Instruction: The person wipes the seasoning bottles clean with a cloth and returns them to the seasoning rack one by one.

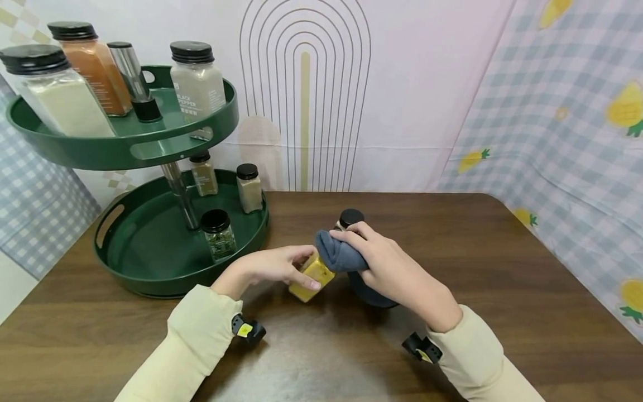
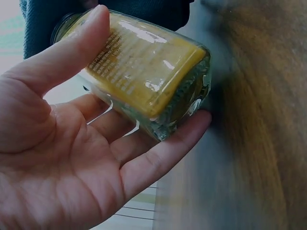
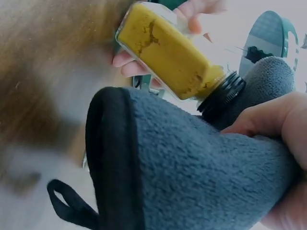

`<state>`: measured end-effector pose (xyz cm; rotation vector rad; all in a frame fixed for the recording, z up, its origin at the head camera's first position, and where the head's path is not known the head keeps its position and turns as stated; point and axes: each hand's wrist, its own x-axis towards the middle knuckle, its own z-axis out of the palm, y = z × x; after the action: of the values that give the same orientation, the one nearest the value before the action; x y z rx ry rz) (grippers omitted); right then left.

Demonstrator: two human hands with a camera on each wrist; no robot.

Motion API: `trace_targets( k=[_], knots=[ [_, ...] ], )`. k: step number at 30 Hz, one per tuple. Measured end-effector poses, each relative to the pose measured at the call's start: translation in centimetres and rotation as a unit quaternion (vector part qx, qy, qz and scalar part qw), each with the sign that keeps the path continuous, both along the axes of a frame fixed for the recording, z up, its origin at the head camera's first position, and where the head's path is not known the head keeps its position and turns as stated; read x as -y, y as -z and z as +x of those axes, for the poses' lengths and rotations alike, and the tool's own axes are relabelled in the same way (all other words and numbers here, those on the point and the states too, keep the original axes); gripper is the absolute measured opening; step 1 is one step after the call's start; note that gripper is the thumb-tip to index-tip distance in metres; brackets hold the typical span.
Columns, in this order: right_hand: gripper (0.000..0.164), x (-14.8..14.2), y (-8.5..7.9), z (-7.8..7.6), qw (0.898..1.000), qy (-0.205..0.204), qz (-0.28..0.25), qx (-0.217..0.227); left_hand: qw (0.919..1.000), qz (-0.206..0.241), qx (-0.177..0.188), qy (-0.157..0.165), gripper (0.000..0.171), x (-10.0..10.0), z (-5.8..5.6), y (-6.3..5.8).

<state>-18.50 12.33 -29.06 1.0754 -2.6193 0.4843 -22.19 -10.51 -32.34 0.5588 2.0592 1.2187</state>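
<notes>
My left hand (image 1: 275,267) grips a square glass spice jar (image 1: 315,273) of yellow powder between thumb and fingers, tilted above the table. The left wrist view shows printed text on the jar (image 2: 139,62) and the fingers beneath it. A grey-blue towel (image 1: 337,255) is bunched in my right hand (image 1: 389,262). In the right wrist view the towel (image 3: 201,167), with dark edging and a hanging loop, lies against the jar's black lid (image 3: 221,95). Another black-lidded jar (image 1: 350,216) stands just behind the right hand, its body mostly hidden.
On the left stands a two-tier green stand (image 1: 166,279). Its upper tray (image 1: 85,153) holds several large jars and a silver-and-black cylinder. Small jars, including one of green herbs (image 1: 220,239), sit on the lower tray. Patterned cloths hang behind the brown wooden table (image 1: 502,279).
</notes>
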Motion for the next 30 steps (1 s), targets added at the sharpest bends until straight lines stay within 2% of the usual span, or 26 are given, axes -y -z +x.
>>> trace_targets(
  k=[5,13,18,21,23,25,27,30],
  knots=[
    [0.073,-0.2,-0.4,0.1,0.997,0.045,0.060,-0.013,1.0000,0.003,-0.007,-0.002,0.047,-0.1,0.1,0.2],
    [0.063,-0.7,-0.7,0.5,0.982,0.124,0.145,-0.016,0.9998,0.016,-0.007,-0.007,0.042,-0.3,0.1,0.3],
    [0.059,-1.0,-1.2,0.9,0.964,0.185,0.190,0.028,0.9997,0.016,0.006,-0.016,0.041,-0.1,0.1,0.4],
    [0.064,-1.1,-1.8,1.1,0.961,0.209,0.171,0.052,0.9995,0.017,0.014,-0.022,0.041,0.0,0.1,0.4],
    [0.065,-1.2,-2.2,1.2,0.969,0.204,0.134,0.042,0.9995,0.015,0.014,-0.023,0.040,0.0,0.0,0.3],
    [0.067,-1.2,-2.5,1.5,0.979,0.178,0.092,0.022,0.9996,0.013,0.013,-0.022,0.041,-0.1,0.1,0.3],
    [0.069,-1.0,-2.6,1.7,0.989,0.131,0.070,-0.001,0.9997,0.011,0.011,-0.020,0.041,-0.2,0.1,0.2],
    [0.073,-0.5,-2.4,2.0,0.995,0.059,0.073,-0.030,0.9997,0.010,0.012,-0.020,0.043,-0.2,0.1,0.1]
  ],
)
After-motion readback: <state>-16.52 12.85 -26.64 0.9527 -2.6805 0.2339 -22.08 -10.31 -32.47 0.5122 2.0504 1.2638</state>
